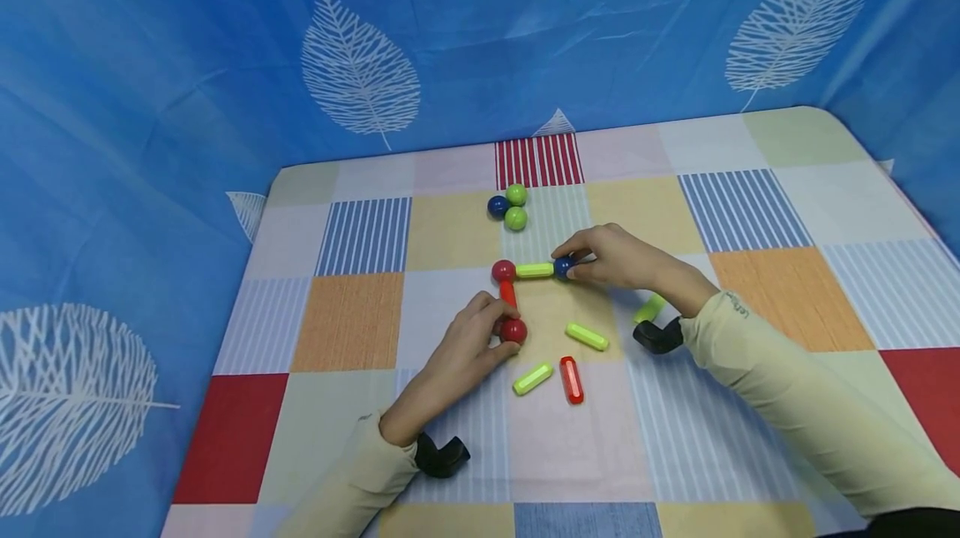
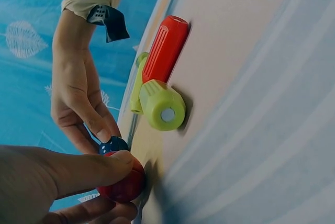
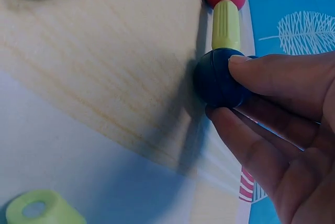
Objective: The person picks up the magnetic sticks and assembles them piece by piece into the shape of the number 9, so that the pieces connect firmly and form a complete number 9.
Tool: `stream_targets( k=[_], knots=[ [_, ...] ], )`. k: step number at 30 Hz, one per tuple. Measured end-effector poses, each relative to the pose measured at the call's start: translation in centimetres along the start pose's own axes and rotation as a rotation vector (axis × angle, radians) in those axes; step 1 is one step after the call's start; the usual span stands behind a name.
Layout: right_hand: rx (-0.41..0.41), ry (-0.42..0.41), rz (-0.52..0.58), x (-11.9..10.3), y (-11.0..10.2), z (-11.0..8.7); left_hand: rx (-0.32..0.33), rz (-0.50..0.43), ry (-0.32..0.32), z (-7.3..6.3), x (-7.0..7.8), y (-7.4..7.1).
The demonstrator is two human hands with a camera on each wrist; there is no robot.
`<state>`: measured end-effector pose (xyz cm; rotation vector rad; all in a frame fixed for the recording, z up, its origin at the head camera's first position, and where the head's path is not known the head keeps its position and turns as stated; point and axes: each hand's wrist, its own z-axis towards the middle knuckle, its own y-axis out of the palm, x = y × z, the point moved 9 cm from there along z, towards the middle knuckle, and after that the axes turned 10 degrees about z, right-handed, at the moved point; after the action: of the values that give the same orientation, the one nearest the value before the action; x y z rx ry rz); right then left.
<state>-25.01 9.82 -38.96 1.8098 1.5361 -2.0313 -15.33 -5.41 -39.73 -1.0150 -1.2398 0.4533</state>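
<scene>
My left hand (image 1: 471, 340) pinches a red ball (image 1: 513, 331) at the near end of a red rod (image 1: 508, 294). That rod runs up to a second red ball (image 1: 503, 271), which forms a corner. From the corner a yellow-green rod (image 1: 535, 270) extends right to a dark blue ball (image 3: 220, 77). My right hand (image 1: 617, 259) grips this blue ball between thumb and fingers. Together the balls and rods make an L shape low over the cloth. In the left wrist view, the left thumb lies across the red ball (image 2: 125, 183).
Loose yellow-green rods (image 1: 587, 336) (image 1: 533, 378) and a red rod (image 1: 572, 380) lie nearer the body. Another yellow-green rod (image 1: 649, 307) sits under the right wrist. Farther back, a blue ball (image 1: 498, 206) and two green balls (image 1: 516, 218) are grouped on the patchwork cloth (image 1: 348, 321).
</scene>
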Motion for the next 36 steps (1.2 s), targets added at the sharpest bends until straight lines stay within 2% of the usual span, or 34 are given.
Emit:
stream_targets(
  k=[13,19,23,29,36],
  knots=[
    [0.035,0.029,0.025,0.5,-0.1,-0.6,-0.012,-0.018,-0.010,0.1,-0.1,0.3],
    [0.126,-0.017,0.056,0.4,-1.0,-2.6,-0.013,-0.030,-0.008,0.1,-0.2,0.3],
    [0.148,-0.005,0.054,0.5,-1.1,-4.3,-0.011,-0.043,-0.010,0.1,-0.2,0.1],
    [0.153,0.027,0.118,1.1,-0.2,-6.5,-0.014,-0.045,-0.002,0.1,-0.3,0.2],
    [0.149,0.002,0.128,0.7,1.6,-8.0,-0.018,-0.028,-0.021,0.1,-0.1,0.1]
  ],
)
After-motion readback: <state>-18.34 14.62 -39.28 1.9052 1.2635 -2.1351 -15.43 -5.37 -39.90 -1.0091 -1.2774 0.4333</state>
